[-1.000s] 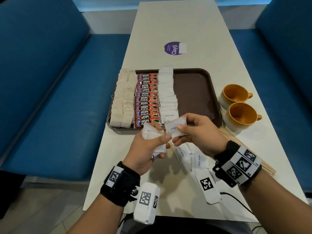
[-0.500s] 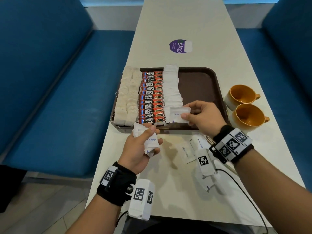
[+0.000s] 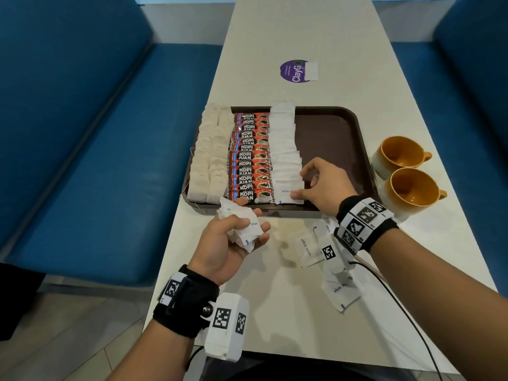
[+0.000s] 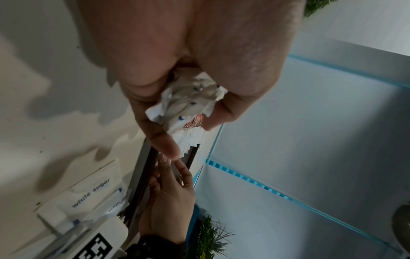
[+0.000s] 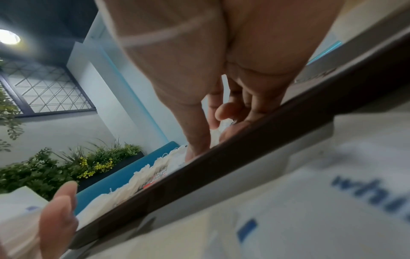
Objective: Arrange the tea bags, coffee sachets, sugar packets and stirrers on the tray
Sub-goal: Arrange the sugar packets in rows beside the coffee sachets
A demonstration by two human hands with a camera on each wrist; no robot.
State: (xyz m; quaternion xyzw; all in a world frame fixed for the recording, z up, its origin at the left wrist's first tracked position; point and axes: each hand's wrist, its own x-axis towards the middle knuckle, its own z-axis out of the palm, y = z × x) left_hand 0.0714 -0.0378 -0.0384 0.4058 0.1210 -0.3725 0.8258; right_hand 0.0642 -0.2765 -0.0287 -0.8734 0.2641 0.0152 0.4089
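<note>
A long white table (image 3: pixel 275 298) runs straight ahead between two blue bench seats (image 3: pixel 82 160), and the brown tray (image 3: pixel 330 138) sits across its middle, near rim just short of both hands. The tray's right half is bare brown floor, open right up to its rounded far corner. The left half is packed: a double column of tea bags (image 3: pixel 210 160) along the left rim, a column of red coffee sachets (image 3: pixel 250 160) beside them, then a column of white sugar packets (image 3: pixel 284 149).

The right hand (image 3: pixel 323 182) is over the tray, thumb and forefinger pinching the nearest packet of that column down at the near rim. The left hand (image 3: pixel 231 240) hovers just short of the tray, fingers curled round a crumpled bunch of sugar packets (image 3: pixel 242 224).

More loose packets (image 3: pixel 310 248) lie on the table under the right wrist. Two orange cups (image 3: pixel 409 188) stand just right of the tray, and a purple sticker (image 3: pixel 294 71) sits farther up the table.

The head view loses the room; the right wrist view shows a window grille and planted greenery beyond the bench, plus the tray rim edge-on. The left wrist view shows the bunch (image 4: pixel 188 106) from beneath. I can't make out the stirrers.
</note>
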